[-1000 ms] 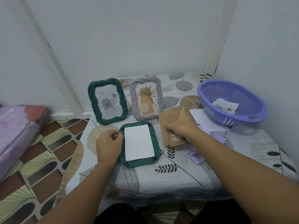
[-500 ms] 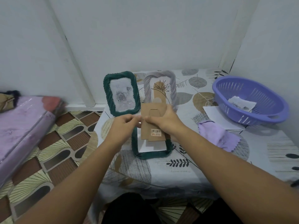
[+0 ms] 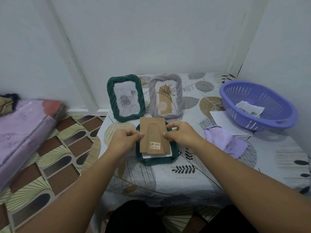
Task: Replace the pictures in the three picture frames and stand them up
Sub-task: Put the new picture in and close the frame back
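A brown cardboard backing board point(image 3: 153, 135) with a stand flap and a barcode sticker hovers over a dark green frame point(image 3: 157, 160) that lies face down on the table. A white picture point(image 3: 157, 155) shows under the board's lower edge. My left hand point(image 3: 125, 138) pinches the board's left edge and my right hand point(image 3: 180, 133) pinches its right edge. Behind them a second dark green frame point(image 3: 125, 98) with a rose picture stands upright. Beside it stands a grey frame point(image 3: 166, 95) with a plant drawing.
A purple basket point(image 3: 259, 105) with a paper inside sits at the right, on white sheets point(image 3: 222, 118). A lilac cloth point(image 3: 224, 141) lies right of my hand. The tablecloth's point(image 3: 168, 182) front edge is near me. A pink wrapped bundle point(image 3: 21, 132) lies on the floor at left.
My right hand lifted the brown board from the table's right and brought it over the lying green frame. My left hand left the frame's edge and took the board's left side.
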The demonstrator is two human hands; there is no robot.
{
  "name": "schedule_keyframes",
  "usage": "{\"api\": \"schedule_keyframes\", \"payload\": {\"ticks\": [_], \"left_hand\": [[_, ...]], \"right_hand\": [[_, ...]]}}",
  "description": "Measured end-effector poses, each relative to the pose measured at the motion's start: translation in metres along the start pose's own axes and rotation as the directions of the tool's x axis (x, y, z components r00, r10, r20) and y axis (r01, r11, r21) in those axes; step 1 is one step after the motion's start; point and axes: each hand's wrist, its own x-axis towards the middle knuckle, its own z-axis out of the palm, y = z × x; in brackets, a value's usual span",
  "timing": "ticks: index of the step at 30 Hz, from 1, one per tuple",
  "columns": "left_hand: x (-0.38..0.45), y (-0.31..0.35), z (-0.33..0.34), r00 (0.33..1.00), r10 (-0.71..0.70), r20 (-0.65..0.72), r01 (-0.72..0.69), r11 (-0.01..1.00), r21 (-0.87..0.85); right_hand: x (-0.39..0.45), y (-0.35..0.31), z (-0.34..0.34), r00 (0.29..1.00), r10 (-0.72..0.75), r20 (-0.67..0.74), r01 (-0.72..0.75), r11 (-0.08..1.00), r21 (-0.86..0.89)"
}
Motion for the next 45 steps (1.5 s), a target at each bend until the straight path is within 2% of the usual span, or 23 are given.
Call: {"api": "schedule_keyframes", "payload": {"ticks": [2, 6, 11, 15, 20, 25, 33, 45], "left_hand": [[0.002, -0.004, 0.001, 1.000, -0.010, -0.002, 0.010, 1.000, 0.017], [0.006, -0.010, 0.002, 0.997, 0.071, -0.042, -0.060, 0.972, 0.229], [0.005, -0.010, 0.005, 0.991, 0.123, -0.049, -0.098, 0.929, 0.357], [0.004, -0.008, 0.005, 0.989, 0.139, -0.045, -0.109, 0.911, 0.398], [0.005, -0.003, 0.002, 0.992, 0.124, -0.036, -0.103, 0.930, 0.353], [0.003, -0.006, 0.005, 0.984, 0.172, -0.042, -0.134, 0.876, 0.464], [0.001, -0.009, 0.007, 0.978, 0.199, -0.055, -0.138, 0.827, 0.545], [0.006, -0.012, 0.010, 0.982, 0.179, -0.052, -0.122, 0.828, 0.547]], "right_hand": [[0.004, 0.005, 0.003, 1.000, 0.016, -0.021, -0.017, 1.000, -0.009], [0.009, 0.011, 0.006, 0.999, 0.020, -0.045, -0.021, 0.999, -0.037], [0.009, 0.013, 0.004, 0.999, -0.002, -0.050, 0.000, 0.999, -0.051], [0.010, 0.014, 0.002, 0.998, -0.034, -0.060, 0.030, 0.997, -0.068], [0.013, 0.012, 0.000, 0.997, -0.048, -0.059, 0.042, 0.995, -0.088], [0.012, 0.018, 0.003, 0.997, -0.044, -0.062, 0.036, 0.992, -0.123], [0.008, 0.017, 0.006, 0.992, -0.123, -0.039, 0.103, 0.936, -0.338], [0.008, 0.017, 0.003, 0.991, -0.137, 0.007, 0.131, 0.927, -0.352]]}}
